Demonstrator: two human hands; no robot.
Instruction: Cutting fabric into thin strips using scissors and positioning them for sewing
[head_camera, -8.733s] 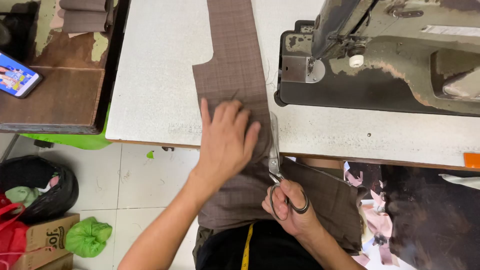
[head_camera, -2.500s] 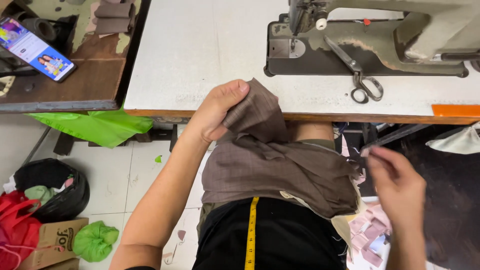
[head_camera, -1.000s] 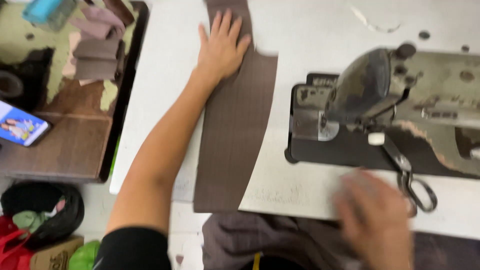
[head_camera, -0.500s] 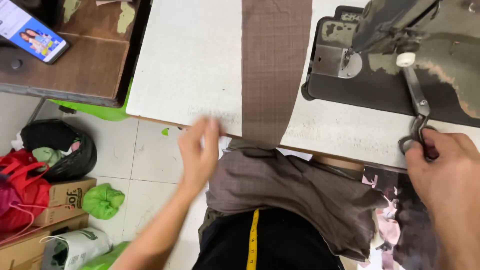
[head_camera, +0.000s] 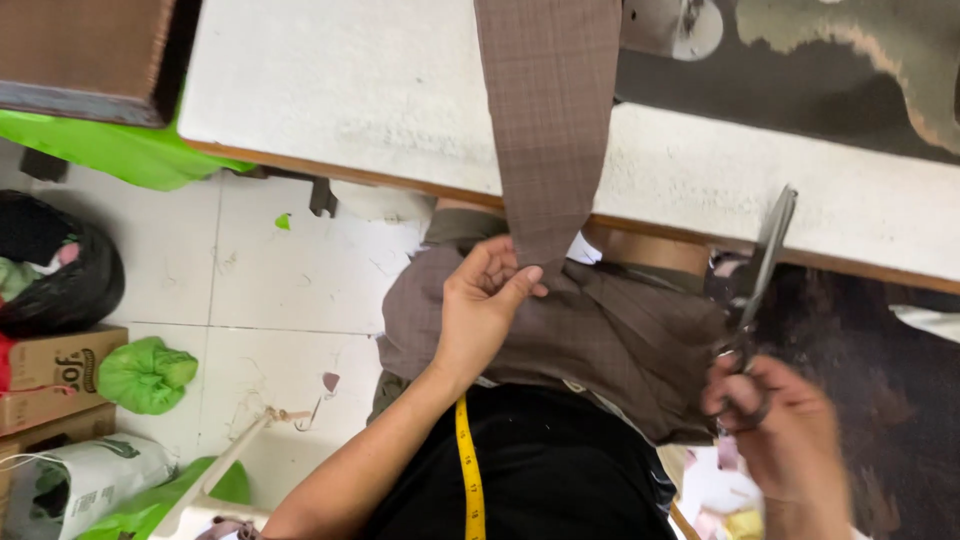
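Crosswise to the table edge, the brown checked strip ran with its long axis straight away from the person, flat on the white table and hanging its near end over the wooden rim toward the lap. That near end sat in the left hand, whose thumb and fingers were pinched shut on the narrow tip of the cloth just below the table edge, so the strip led up and away from the grip. A larger heap of the same brown fabric lay bunched on the lap, touching the left hand and spreading to the right of it. The right hand was well to the right and lower, blurred, its fingers closed through the loops of the scissors; the blades pointed up and slightly right toward the table edge, and whether they stood parted or together could not be told through the blur. So the left hand was the one at the strip, while the scissors lay off to the strip's right side, their length roughly parallel to the strip rather than across it, and apart from it. A yellow tape hung down the black top, and the dark sewing machine sat on the table just right of the strip.
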